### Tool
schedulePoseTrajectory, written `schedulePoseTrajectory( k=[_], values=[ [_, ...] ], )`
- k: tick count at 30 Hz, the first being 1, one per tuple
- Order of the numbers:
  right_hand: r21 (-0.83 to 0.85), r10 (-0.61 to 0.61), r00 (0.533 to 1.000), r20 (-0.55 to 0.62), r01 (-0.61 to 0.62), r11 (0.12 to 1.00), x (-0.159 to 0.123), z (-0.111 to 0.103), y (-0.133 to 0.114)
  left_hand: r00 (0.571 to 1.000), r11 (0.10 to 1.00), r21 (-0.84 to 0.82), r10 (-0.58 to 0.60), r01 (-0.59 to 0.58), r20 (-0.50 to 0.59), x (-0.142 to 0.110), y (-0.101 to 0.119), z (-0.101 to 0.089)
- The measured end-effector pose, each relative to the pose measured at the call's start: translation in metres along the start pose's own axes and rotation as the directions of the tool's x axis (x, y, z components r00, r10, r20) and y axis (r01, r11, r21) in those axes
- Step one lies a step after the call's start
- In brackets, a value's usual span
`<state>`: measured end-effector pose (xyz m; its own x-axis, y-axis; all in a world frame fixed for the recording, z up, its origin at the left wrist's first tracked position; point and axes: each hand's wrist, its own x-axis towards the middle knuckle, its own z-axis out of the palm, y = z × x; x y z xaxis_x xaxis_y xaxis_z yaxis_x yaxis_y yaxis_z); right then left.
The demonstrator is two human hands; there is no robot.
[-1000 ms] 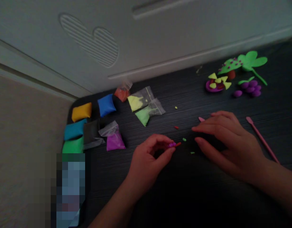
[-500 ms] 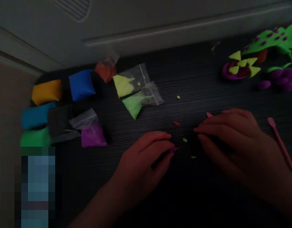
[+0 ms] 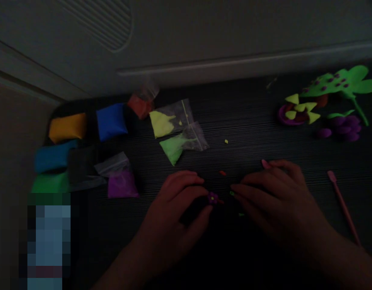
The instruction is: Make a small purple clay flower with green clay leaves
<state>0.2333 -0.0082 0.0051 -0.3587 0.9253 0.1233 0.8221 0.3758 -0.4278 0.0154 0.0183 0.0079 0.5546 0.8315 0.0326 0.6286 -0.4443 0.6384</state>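
Between the thumb and index finger of my left hand (image 3: pixel 176 215) is a small purple clay flower (image 3: pixel 213 198) with a yellow centre and a thin red bit sticking out to the right. My right hand (image 3: pixel 279 201) closes its fingertips on a tiny green clay piece (image 3: pixel 232 193) at the table surface. From the same hand pokes the pink tip of a modelling tool (image 3: pixel 266 164); the rest of it is hidden. A green sliver (image 3: pixel 241 214) lies below the right fingertips, and a red clay bit (image 3: pixel 222 173) lies above, between the hands.
Clay packets in several colours, including a purple bag (image 3: pixel 123 183) and a light green bag (image 3: pixel 173 149), lie left. A pink tool (image 3: pixel 344 207) rests right. Behind it are a yellow-and-purple clay piece (image 3: pixel 297 112), purple grapes (image 3: pixel 343 128) and a green spotted clay shape (image 3: pixel 333 83).
My right hand has moved left and closed its fingertips on the green piece. The flower in my left hand has turned to face the camera. The view has tilted up.
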Motion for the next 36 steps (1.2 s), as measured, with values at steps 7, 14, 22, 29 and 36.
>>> schedulePoseTrajectory(
  k=[7, 14, 22, 29, 36],
  values=[
    [-0.03, 0.016, 1.0, -0.003, -0.016, 0.999, 0.001, 0.005, -0.003, 1.0, 0.999, 0.052, 0.003, -0.002, -0.007, 0.001, 0.001, 0.007],
    [-0.057, 0.018, 0.99, -0.14, -0.027, 0.998, 0.005, 0.005, -0.004, 0.999, 1.0, -0.001, 0.009, -0.009, -0.041, 0.004, -0.003, 0.014],
    [-0.154, -0.024, 0.926, -0.377, -0.037, 0.987, -0.001, 0.006, 0.0, 0.982, 0.992, -0.005, 0.125, -0.127, -0.139, 0.007, -0.011, 0.018],
    [-0.164, 0.019, 0.879, -0.476, -0.11, 0.98, -0.031, 0.011, -0.015, 0.967, 0.98, 0.05, 0.2, -0.195, -0.157, 0.003, -0.015, 0.018],
    [-0.194, -0.004, 0.88, -0.475, -0.1, 0.976, -0.048, 0.029, -0.026, 0.96, 0.973, 0.082, 0.225, -0.214, -0.168, -0.003, -0.012, 0.021]
  ],
)
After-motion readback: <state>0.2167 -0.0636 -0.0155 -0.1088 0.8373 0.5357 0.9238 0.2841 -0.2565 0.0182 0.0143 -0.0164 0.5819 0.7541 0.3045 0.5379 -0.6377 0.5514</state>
